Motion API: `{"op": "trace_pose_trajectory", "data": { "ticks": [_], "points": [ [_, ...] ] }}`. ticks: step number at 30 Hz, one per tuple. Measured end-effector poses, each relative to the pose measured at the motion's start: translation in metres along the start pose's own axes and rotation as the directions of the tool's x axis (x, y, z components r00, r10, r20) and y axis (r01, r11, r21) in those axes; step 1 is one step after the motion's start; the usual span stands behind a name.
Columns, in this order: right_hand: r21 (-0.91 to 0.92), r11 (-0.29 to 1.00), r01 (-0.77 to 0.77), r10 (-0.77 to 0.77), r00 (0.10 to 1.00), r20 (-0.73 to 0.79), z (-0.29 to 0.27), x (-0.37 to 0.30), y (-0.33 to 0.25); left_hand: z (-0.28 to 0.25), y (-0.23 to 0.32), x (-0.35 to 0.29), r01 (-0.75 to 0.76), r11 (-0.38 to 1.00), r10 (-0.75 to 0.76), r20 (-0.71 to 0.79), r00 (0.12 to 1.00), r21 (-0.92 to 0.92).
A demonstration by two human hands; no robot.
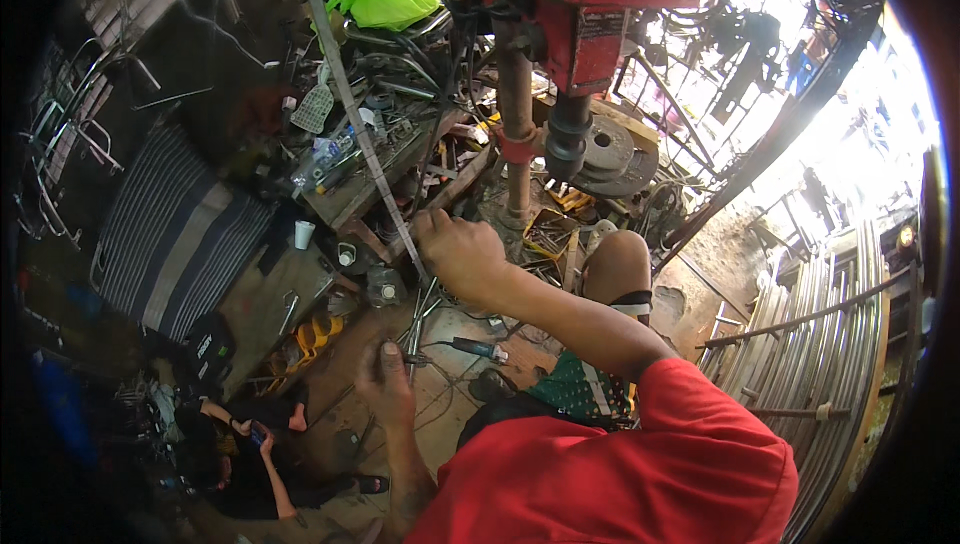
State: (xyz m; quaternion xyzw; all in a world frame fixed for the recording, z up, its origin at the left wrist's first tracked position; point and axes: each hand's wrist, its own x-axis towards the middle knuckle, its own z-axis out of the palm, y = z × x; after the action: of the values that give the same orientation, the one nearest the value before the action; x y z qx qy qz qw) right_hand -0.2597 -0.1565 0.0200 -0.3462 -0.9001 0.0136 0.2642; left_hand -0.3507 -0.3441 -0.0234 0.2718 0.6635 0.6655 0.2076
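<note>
- Over at 9 o'clock, a striped fabric sheet (180, 244), dark grey with pale bands, sagging a bit.
- Around 8 o'clock someone else's hand (262, 441) has a small dark gadget; the rest is murky.
- Smooth white cup (304, 235) nearer the middle, roughly 9.
- Long flat strip (358, 124), greyish and straight-edged, slants from 11 o'clock, top end cut off, lower end beside the right fist.
- Left hand (385, 379), 7 o'clock: half curled, thumb up, can't tell if it's gripping anything.
- Right hand (460, 254), dead centre: balled up, can't tell whether the strip's in it.
- Red drill press (600, 44) at 1 o'clock, chunky metal, blocking the clutter behind.
- Shiny round tubes (820, 344) toward 3–4.
</note>
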Motion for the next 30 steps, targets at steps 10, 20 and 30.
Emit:
{"op": "trace_pose_trajectory", "data": {
  "ticks": [10,20,30],
  "points": [
    [0.801,-0.315,-0.509,-0.206,0.861,0.466,-0.009,0.008,0.058,0.037,0.027,-0.002,-0.097,0.991,0.091,0.072,0.993,0.088],
    [0.761,-0.374,-0.530,-0.193,0.847,0.495,0.005,0.012,0.077,0.065,0.036,0.015,-0.069,0.990,0.053,0.127,0.990,0.121],
    [0.784,-0.349,-0.513,-0.121,0.854,0.505,-0.008,0.019,0.077,0.084,0.036,0.023,-0.115,0.993,0.115,0.110,0.987,-0.005]
  ]
}}
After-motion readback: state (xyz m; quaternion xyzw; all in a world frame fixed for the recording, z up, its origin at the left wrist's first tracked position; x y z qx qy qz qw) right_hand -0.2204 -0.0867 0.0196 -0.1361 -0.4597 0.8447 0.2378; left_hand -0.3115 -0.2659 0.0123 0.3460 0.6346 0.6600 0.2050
